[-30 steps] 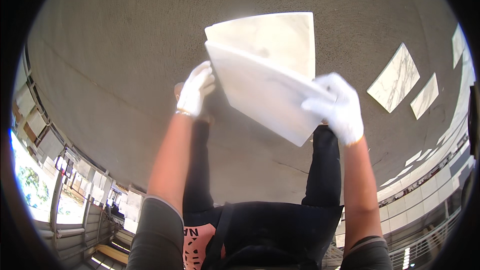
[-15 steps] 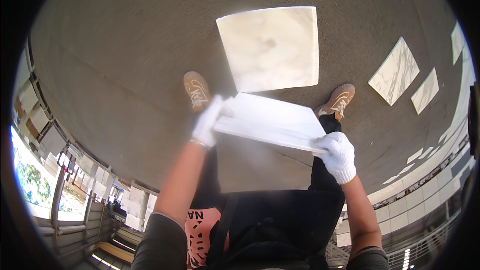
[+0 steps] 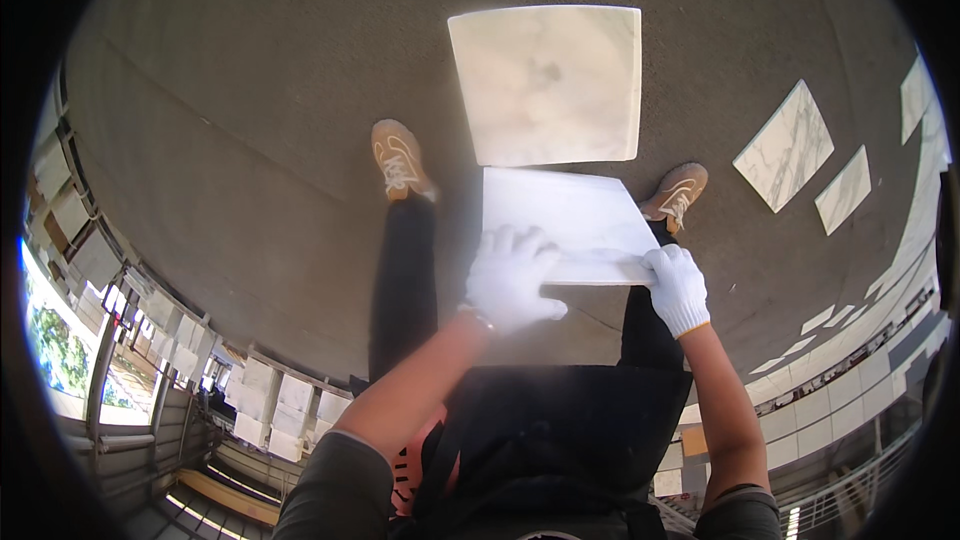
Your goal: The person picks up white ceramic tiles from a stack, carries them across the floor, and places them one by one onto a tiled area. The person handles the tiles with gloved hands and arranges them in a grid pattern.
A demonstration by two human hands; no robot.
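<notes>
A white marble-look tile (image 3: pixel 575 210) is held up between my legs, its near edge toward me. My right hand (image 3: pixel 677 288), in a white knitted glove, grips the tile's near right corner. Slightly blurred, my gloved left hand (image 3: pixel 512 280) lies over the near left part with fingers spread and thumb pointing right; it hides that corner. Just beyond, a larger square of pale marble-look tile (image 3: pixel 550 90) lies flat on the ground, and the held tile's far edge comes close to its near side. Whether the two touch I cannot tell.
My left shoe (image 3: pixel 400 162) and right shoe (image 3: pixel 678 196) stand either side of the tiles. On the grey concrete floor (image 3: pixel 250 100) at the right lie a veined tile (image 3: pixel 785 147), a smaller piece (image 3: pixel 845 190) and another (image 3: pixel 913 100). Pale panels (image 3: pixel 290 400) line the lower left.
My left hand has let go of the tile's left edge and moved right onto its face, fingers spread. The right hand still holds its corner, and the tile has turned slightly straighter.
</notes>
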